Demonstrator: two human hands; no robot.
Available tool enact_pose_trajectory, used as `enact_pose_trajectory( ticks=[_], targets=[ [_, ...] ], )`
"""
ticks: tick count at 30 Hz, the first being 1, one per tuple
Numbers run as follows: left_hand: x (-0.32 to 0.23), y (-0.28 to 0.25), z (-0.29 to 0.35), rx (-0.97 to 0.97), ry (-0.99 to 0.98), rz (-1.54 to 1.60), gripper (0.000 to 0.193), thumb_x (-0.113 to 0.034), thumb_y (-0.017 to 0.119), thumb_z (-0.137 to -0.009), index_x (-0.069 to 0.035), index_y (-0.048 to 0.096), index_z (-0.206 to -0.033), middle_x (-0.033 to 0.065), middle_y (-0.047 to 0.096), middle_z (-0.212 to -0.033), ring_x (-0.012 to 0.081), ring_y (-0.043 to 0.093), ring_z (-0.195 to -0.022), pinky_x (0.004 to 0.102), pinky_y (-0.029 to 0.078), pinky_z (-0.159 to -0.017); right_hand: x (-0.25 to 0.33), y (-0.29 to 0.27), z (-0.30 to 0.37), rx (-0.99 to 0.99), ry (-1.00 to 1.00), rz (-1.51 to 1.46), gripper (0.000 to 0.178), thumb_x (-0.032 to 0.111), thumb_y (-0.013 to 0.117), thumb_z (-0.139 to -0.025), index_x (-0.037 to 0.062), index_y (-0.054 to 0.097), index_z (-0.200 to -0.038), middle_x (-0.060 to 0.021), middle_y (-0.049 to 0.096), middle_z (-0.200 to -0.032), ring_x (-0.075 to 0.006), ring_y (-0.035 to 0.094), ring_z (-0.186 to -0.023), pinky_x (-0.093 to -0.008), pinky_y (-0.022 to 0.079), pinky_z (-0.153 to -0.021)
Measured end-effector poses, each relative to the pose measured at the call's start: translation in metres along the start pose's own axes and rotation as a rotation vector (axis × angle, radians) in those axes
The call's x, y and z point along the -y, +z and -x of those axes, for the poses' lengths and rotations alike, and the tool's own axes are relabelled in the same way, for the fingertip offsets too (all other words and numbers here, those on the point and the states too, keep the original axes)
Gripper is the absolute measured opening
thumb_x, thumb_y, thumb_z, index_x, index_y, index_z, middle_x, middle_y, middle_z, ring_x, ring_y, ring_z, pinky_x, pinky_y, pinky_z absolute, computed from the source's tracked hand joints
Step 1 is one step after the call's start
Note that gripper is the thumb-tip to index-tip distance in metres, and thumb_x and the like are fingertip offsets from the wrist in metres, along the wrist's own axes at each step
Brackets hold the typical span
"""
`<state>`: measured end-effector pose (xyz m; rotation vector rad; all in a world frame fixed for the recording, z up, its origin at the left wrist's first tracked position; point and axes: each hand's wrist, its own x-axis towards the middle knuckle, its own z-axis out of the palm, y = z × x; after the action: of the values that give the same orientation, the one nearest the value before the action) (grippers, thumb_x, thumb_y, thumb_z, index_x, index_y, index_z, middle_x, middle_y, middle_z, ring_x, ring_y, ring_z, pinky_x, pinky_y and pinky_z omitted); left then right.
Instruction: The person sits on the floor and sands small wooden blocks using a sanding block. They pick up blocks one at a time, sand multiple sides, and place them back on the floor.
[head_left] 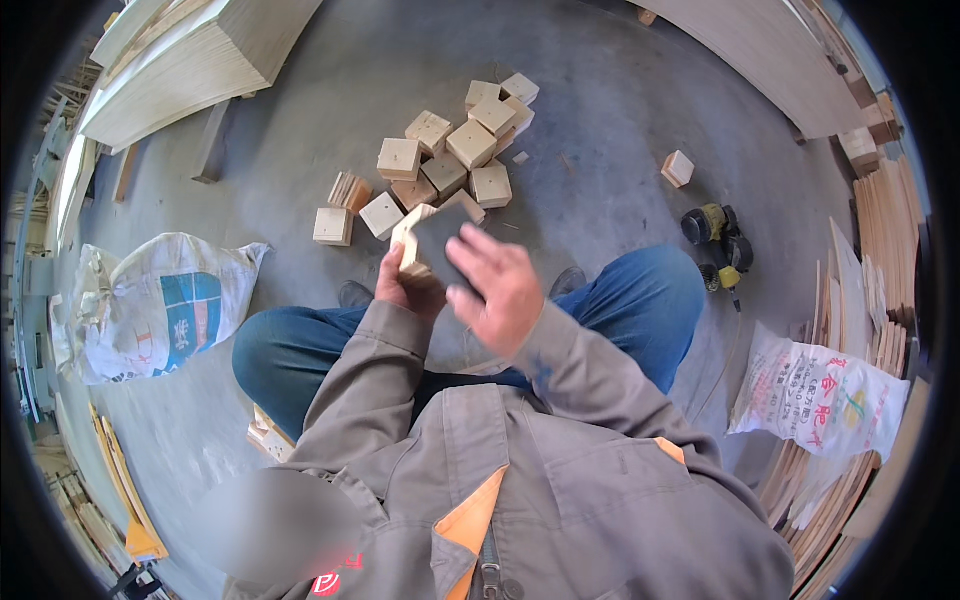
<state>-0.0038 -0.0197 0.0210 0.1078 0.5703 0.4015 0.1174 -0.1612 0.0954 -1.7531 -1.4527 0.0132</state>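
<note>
My left hand (408, 288) is closed around the side of a pale wooden block (408, 248), held up above my knees. A dark grey flat sheet that looks like sandpaper (440, 238) lies against the block's right side. The fingers of my right hand (503, 292) press on that sheet, and part of the block is hidden behind it. Just beyond my hands, a loose pile of similar wooden blocks (471, 144) sits on the concrete floor, some leaning on each other.
One block (678, 168) lies apart at the right, near a yellow-and-black power tool (718, 238). White woven sacks stand at left (165, 305) and right (825, 395). Large board stacks rise at far left (200, 75) and far right (765, 60). Thin strips (885, 240) line the right side.
</note>
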Motion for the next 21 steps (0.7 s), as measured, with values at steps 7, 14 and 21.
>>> enact_pose_trajectory(
  ticks=[7, 14, 21],
  targets=[
    [0.005, 0.003, 0.008, -0.024, -0.079, 0.001, 0.062, -0.05, 0.065, -0.093, -0.017, 0.057, -0.145, 0.0103, 0.066, -0.138, 0.0315, 0.066, -0.122, 0.0507, 0.052, -0.108, -0.029, 0.017, -0.028, -0.071, 0.068, 0.05, 0.053, 0.019, 0.073, -0.086, 0.0054, 0.065, -0.136, -0.0214, 0.061, -0.143, -0.0394, 0.063, -0.119, -0.0467, 0.047, -0.103],
    [0.005, 0.013, 0.006, 0.047, 0.046, -0.024, 0.069, -0.054, 0.062, -0.094, -0.013, 0.053, -0.149, 0.0111, 0.063, -0.143, 0.0325, 0.06, -0.13, 0.0519, 0.048, -0.112, -0.025, 0.012, -0.016, -0.065, 0.033, 0.026, 0.055, 0.023, 0.075, -0.085, 0.0073, 0.065, -0.137, -0.0217, 0.057, -0.146, -0.0398, 0.061, -0.119, -0.0486, 0.047, -0.103],
    [-0.001, 0.003, -0.001, -0.029, 0.057, -0.017, 0.066, -0.053, 0.059, -0.096, -0.01, 0.057, -0.145, 0.0119, 0.062, -0.145, 0.034, 0.061, -0.13, 0.0507, 0.047, -0.114, -0.008, 0.015, -0.01, -0.038, 0.007, -0.003, 0.056, 0.022, 0.075, -0.085, 0.0065, 0.064, -0.138, -0.0206, 0.057, -0.145, -0.0379, 0.06, -0.119, -0.0474, 0.046, -0.102]
  ],
)
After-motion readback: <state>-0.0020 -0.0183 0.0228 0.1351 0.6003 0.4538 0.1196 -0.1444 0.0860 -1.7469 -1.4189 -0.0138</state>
